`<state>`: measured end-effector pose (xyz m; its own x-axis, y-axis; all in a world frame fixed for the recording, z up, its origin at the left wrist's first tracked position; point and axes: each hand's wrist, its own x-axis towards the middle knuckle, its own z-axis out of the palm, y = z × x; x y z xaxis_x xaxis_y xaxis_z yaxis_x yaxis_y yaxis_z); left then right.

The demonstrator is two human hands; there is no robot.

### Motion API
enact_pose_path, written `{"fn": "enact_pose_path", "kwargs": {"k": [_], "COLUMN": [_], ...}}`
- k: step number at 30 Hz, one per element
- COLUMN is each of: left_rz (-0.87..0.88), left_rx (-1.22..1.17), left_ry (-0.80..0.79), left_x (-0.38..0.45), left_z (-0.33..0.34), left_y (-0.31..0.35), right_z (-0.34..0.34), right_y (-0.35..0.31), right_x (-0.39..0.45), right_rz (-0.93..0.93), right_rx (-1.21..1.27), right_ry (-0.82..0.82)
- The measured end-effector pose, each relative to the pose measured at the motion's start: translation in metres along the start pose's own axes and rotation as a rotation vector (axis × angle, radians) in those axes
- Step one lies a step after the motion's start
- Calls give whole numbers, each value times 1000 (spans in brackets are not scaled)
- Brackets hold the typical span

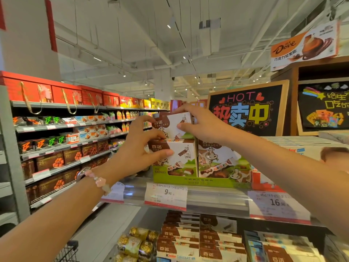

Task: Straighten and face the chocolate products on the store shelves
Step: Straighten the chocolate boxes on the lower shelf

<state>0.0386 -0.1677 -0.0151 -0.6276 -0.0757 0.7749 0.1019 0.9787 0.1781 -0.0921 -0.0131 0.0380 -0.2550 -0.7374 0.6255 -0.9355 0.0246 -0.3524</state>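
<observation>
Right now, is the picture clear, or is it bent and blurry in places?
Head view: wide-angle bending curves the shelf edge and ceiling lines; the price tags are soft, small print unreadable; the chocolate box under both hands is fairly sharp; bright, even ceiling light, no strong shadows.

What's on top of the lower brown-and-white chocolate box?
Another brown-and-white cardboard chocolate box sits on the lower one, gripped by the right hand. Left hand holds the lower box. Their contact is partly hidden.

We see the left hand [137, 148] pinching a brown-and-white chocolate box [173, 152] in the green display tray [190, 181] on the top shelf [217, 197] — the right hand [202, 123] grips the box stacked above [174, 123].
</observation>
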Motion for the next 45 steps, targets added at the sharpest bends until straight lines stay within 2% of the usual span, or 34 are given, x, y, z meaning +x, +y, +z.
{"fn": "enact_pose_path", "kwargs": {"k": [4,9,12,16,18,21,28,31,38,41,45], "left_rz": [-45,14,12,-43,-80,-142,-163,-122,-6,53,135], "left_rx": [-124,-87,-64,-103,-151,-254,-297,-163,44,12,-133], "left_ry": [-127,-237,-250,-265,-251,-211,-253,-247,-96,-19,-14], "left_x": [5,17,23,21,19,18,21,20,22,29,42], "left_z": [-2,-11,-12,-11,-7,-2,-1,3,2,-2,3], "left_y": [3,4,5,2,1,-1,-3,-5,5,22,57], "right_z": [1,5,4,-3,-8,-8,-13,-22,-39,-45,-65], "right_y": [0,0,0,0,4,9,7,6,1,3,7], "right_x": [5,5,5,0,-7,-16,-23,-30,-52,-63,-83], "right_rz": [48,27,-5,-60,-107,-123,-25,-20,46,68,73], "right_rx": [5,-70,-66,-76,-150,-224,-78,-55,-88,-136,-201], "right_ry": [-20,-89,-116,-13,54,66,76,122,124,145,224]}}
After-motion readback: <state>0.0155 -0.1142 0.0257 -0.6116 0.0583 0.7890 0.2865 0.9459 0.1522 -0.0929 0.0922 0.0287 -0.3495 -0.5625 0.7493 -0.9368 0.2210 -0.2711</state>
